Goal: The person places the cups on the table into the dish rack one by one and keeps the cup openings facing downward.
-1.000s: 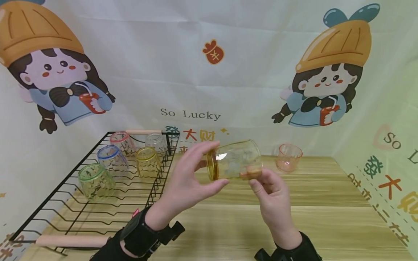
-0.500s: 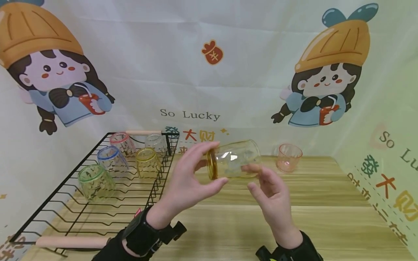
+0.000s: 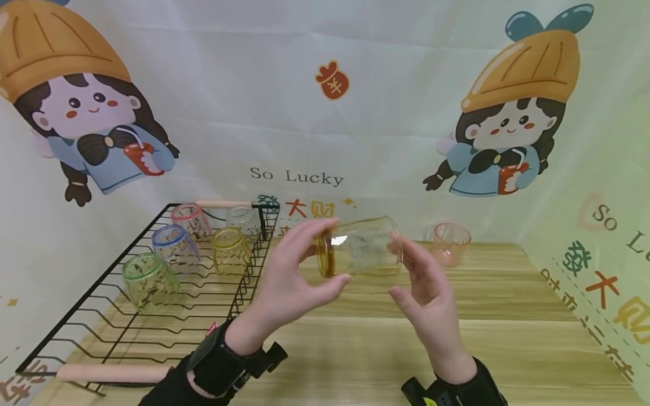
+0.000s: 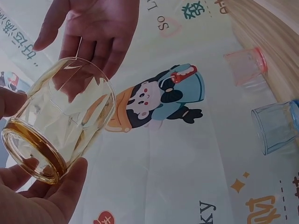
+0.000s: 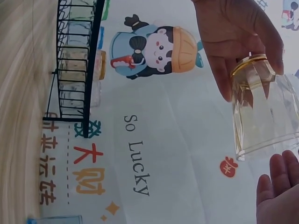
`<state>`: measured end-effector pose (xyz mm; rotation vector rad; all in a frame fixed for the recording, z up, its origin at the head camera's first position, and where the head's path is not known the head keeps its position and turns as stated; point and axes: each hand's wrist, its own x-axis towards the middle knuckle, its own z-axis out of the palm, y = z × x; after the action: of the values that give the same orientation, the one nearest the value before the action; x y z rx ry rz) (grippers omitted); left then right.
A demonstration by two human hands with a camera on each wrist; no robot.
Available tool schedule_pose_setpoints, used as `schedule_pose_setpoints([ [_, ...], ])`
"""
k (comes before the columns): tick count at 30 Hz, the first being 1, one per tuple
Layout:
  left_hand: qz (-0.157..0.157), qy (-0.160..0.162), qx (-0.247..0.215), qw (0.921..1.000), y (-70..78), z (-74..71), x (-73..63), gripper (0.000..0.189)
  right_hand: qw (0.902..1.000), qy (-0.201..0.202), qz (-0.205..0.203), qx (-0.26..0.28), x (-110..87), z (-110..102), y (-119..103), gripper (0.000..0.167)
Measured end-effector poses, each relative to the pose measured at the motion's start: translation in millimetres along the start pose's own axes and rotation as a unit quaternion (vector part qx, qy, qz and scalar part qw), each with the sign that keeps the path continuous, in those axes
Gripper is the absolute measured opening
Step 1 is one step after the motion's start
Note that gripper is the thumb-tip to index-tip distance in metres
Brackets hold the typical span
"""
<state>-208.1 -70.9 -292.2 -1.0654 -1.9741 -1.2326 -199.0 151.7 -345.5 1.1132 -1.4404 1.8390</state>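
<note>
An amber-tinted glass tumbler (image 3: 363, 248) lies sideways in the air above the table, its thick base to the left and its mouth to the right. My left hand (image 3: 299, 276) grips it around the base, thumb below and fingers over the top. My right hand (image 3: 431, 304) is at the mouth end, fingers extended by the rim and thumb apart from the glass. Seen from the left wrist, the right hand's fingers (image 4: 100, 56) show through and behind the rim. In the right wrist view the tumbler (image 5: 261, 107) has a faceted wall.
A black wire rack (image 3: 117, 338) at left holds several upside-down glasses: green (image 3: 149, 285), blue (image 3: 175, 245), pink (image 3: 190, 223), yellow (image 3: 231, 254) and colourless (image 3: 244, 223). A pink glass (image 3: 451, 245) stands at the table's back right. The left wrist view shows a blue glass (image 4: 275, 128) near it.
My right hand has let go of the tumbler's lower rim, its thumb coming away and its fingers shifting up along the mouth. The left hand keeps its grip, and the tumbler has barely moved.
</note>
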Motion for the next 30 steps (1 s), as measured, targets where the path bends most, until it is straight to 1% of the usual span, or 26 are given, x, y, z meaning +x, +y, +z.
schedule_pose_setpoints([
  [3,0.011,-0.001,0.017,0.9998,-0.3,-2.6,0.6,0.075,1.0,-0.004,-0.001,0.002,0.1,-2,0,0.059],
  [6,0.013,-0.002,0.029,0.9995,-0.2,-5.8,1.3,0.075,1.0,-0.009,-0.004,0.001,0.1,-4,2,0.061],
  [11,0.007,-0.002,0.043,0.9991,0.0,-13.0,1.9,0.074,0.9998,-0.02,-0.005,-0.006,-0.2,-8,5,0.063],
  [17,-0.008,-0.002,0.079,0.9968,2.8,-25.1,1.6,0.075,0.9994,-0.03,-0.003,-0.017,-0.1,-12,6,0.064],
  [21,-0.02,-0.003,0.1,0.9948,4.4,-31.9,0.3,0.076,0.9988,-0.029,0.016,-0.037,-2.1,-15,7,0.063],
  [30,-0.042,-0.028,0.145,0.9881,2.9,-41.0,-3.1,0.076,0.9925,-0.043,0.062,-0.096,-8.4,-26,9,0.067],
])
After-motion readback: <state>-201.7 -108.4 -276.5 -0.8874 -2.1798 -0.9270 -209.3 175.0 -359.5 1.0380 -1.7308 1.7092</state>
